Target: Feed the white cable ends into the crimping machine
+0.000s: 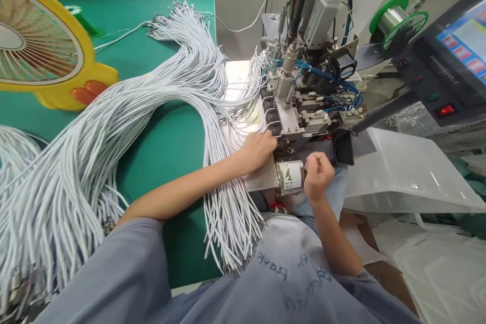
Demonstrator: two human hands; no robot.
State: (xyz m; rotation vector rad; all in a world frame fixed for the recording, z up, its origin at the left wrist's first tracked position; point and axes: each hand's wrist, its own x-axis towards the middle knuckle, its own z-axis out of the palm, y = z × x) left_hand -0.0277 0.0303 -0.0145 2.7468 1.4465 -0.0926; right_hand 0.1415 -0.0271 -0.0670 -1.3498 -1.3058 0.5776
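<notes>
My left hand is closed at the front edge of the machine. Its fingers pinch the end of a white cable, of which only a short bit shows. Other white cables run into the machine's dark slots just beyond that hand. My right hand is curled shut beside a metal cylinder with a white label; whether anything is inside its fingers is hidden. A large bundle of white cables lies to the left, and part of it hangs down beneath my left forearm.
A yellow fan stands on the green table at the left. A control panel with a screen juts in at the right, near a spool of metal wire. Below it sits a translucent plastic sheet or bin.
</notes>
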